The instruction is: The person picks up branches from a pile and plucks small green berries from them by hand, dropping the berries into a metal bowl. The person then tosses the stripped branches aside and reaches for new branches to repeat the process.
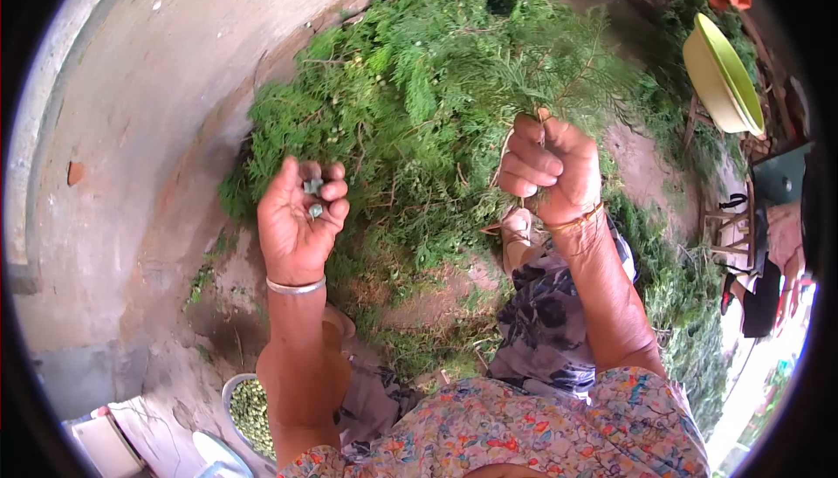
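My left hand (301,220) is turned palm up, its fingers curled around a few small blue-green cones (314,187) that look like thuja cones. In my right hand (559,164), closed in a fist, is the stem of a feathery evergreen sprig (559,72), whose fronds fan out above the knuckles. Below and beyond both hands spreads a large heap of cut evergreen branches (384,94), with similar cones among the foliage. The two hands are apart, one on either side of the heap.
A bowl of green cones (250,412) stands at lower left, beside my left forearm. The plastered wall (131,129) runs along the left. A yellow-green basin (724,76) sits at upper right, above a small wooden stool (733,225). My foot (517,226) rests at the heap's near edge.
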`<act>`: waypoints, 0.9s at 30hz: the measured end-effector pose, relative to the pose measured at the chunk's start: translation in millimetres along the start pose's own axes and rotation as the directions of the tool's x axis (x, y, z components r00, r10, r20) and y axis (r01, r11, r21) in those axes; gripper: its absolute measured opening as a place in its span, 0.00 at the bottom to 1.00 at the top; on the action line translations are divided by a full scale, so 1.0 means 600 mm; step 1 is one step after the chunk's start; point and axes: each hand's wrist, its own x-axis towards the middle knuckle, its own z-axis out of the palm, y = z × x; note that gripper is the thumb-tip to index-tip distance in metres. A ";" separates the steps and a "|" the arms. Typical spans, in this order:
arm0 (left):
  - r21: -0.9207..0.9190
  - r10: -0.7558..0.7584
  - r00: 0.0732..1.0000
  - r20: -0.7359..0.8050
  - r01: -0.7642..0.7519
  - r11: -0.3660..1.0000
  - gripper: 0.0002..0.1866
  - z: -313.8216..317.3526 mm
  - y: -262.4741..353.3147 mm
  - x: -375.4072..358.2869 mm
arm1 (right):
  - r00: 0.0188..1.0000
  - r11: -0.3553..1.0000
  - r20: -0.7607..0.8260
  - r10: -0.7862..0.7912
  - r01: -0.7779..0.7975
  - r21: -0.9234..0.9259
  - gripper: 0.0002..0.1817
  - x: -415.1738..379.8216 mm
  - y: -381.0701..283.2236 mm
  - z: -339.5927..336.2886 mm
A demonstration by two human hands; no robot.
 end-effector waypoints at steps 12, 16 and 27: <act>0.443 -0.082 0.922 -0.378 0.258 0.858 0.04 -0.081 -0.128 0.077 | 0.934 0.984 -0.317 -0.164 0.131 -0.123 0.14 -0.031 -0.030 0.000; 0.621 -0.032 0.761 -0.648 0.553 0.556 0.06 -0.172 -0.193 0.101 | 0.871 0.965 -0.461 -0.173 0.056 -0.255 0.16 -0.041 -0.033 -0.006; 0.908 0.216 0.909 -0.357 0.392 -0.148 0.11 -0.434 -0.341 0.193 | 0.840 0.961 -0.537 -0.085 -0.073 -0.267 0.16 -0.046 -0.040 0.002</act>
